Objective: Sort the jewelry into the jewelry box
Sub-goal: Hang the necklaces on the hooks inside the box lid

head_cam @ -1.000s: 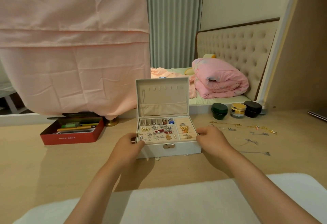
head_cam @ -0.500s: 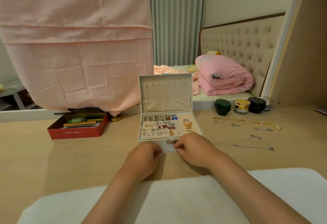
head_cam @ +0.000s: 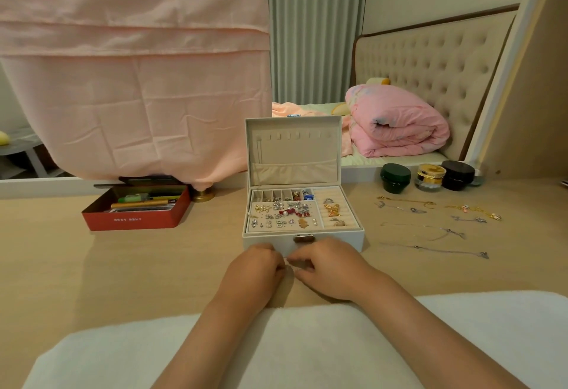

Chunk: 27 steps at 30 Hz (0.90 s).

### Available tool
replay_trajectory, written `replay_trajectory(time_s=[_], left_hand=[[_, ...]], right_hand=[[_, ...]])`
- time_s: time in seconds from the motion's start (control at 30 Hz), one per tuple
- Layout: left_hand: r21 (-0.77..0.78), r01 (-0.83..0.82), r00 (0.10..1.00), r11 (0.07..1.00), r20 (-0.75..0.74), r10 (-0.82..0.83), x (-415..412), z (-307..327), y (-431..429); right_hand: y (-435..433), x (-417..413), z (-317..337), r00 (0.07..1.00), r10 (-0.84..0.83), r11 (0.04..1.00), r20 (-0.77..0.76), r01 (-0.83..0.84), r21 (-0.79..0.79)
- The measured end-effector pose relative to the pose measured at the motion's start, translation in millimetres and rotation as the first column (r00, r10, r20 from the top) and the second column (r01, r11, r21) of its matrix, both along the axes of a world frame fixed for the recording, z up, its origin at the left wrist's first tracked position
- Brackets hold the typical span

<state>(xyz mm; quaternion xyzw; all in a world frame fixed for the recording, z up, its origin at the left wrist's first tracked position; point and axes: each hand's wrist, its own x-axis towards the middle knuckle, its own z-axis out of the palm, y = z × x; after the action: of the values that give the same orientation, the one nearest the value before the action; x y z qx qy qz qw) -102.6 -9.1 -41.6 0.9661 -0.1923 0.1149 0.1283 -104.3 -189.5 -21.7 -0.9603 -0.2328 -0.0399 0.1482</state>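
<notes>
A white jewelry box [head_cam: 338, 242] stands on the wooden table with its lid [head_cam: 293, 148] upright. Its top tray holds several earrings, a red piece and gold rings. My left hand [head_cam: 252, 268] and my right hand [head_cam: 332, 268] meet at the middle of the box's lower front wall, below the clasp. The fingers of both are curled against it, and what the fingertips pinch is hidden. Several thin necklaces [head_cam: 430, 228] lie loose on the table to the right of the box.
A red tin [head_cam: 135, 219] of pens sits at the left. Three cosmetic jars [head_cam: 395, 178] stand at the back right. A white cloth [head_cam: 307, 351] covers the near table edge under my forearms. A pink cloth [head_cam: 132, 81] hangs behind, over a brass base [head_cam: 203, 195].
My hands left the two sides of the box and came together at its lower front. The camera moved slightly closer and down.
</notes>
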Motion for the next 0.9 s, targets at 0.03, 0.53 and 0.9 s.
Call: replay_trajectory(time_s=[0.03,0.53,0.9], left_hand=[[-0.004,0.017,1.000,1.000,0.003,-0.017,-1,0,1],[-0.858,-0.025,0.963,0.512,-0.158,-0.217,-1,74,12],[-0.791,0.009,0.957,0.612,-0.171,-0.235,9,84,25]], right_hand=[[2,-1,-1,1.000,0.000,1.000,-0.015,0.000,0.020],[-5,2,53,0.922,0.171,0.650,-0.347,0.159,0.743],[2,22,67,0.817,0.369,0.612,-0.443,0.145,0.777]])
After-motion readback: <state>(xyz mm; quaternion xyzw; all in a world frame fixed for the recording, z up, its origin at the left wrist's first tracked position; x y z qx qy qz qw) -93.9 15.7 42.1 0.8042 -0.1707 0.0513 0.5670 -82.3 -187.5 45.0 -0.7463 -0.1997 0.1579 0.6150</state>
